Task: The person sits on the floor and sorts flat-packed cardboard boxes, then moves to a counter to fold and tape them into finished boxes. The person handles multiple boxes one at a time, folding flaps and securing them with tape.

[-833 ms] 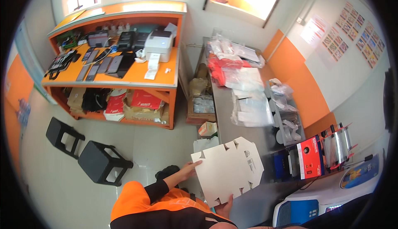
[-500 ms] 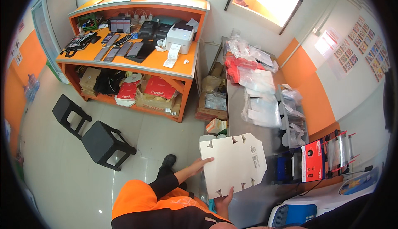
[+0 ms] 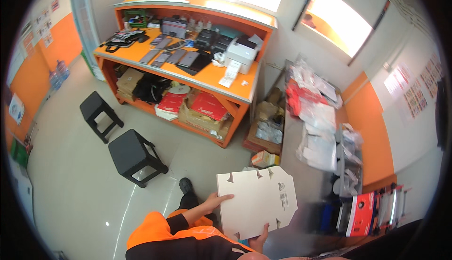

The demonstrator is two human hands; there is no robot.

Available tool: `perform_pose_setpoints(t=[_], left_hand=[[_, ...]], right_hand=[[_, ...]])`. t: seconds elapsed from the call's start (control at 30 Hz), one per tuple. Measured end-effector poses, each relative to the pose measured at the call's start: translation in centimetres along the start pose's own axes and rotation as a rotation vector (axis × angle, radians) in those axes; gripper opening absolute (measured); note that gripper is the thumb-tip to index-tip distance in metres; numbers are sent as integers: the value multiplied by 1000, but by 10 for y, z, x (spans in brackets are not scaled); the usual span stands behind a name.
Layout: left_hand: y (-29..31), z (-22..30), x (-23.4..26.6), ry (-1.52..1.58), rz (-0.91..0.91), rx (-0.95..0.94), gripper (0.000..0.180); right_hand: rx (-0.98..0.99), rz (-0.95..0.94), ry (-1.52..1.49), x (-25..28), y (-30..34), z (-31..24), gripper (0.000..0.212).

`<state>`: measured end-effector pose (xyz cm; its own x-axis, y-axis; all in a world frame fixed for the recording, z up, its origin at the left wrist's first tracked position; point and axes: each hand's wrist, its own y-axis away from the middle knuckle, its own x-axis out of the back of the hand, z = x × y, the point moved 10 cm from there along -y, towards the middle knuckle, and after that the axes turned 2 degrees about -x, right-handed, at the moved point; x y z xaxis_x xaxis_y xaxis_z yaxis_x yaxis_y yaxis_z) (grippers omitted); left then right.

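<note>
Between my two hands is a flat, cream cardboard box blank (image 3: 254, 201) with notched edges, cut corners and small dark print near its right side. I cannot tell whether it is one sheet or several stacked together. My left hand (image 3: 216, 201) grips its left edge, the thumb lying on top and the fingers underneath. At the lower edge, my right hand (image 3: 260, 240) is closed on the board with the thumb over the top; its other fingers are mostly hidden. The blank is held above floor level, beside the near part of a steel table (image 3: 293, 133).
Clear plastic bags (image 3: 318, 149) and red bags (image 3: 296, 95) lie on the steel table. A red-fronted machine (image 3: 361, 213) stands at right. Two black stools (image 3: 136, 154) are on the floor at left. Behind them, an orange desk (image 3: 209, 78) carries phones and a white printer (image 3: 241, 52).
My view has turned left, so the desk, stools and table appear farther right and lower. Both hands still hold the box blank, which sits slightly left and lower in the picture.
</note>
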<state>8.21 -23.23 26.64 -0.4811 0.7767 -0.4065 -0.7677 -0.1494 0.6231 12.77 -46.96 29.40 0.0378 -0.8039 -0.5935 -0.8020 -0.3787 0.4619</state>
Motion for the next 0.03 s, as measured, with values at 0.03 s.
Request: perform_pose_setpoints(t=[0.03], left_hand=[[-1, 3, 11, -45, 44, -1, 78]], right_hand=[[-15, -23, 8, -11, -10, 4, 59]])
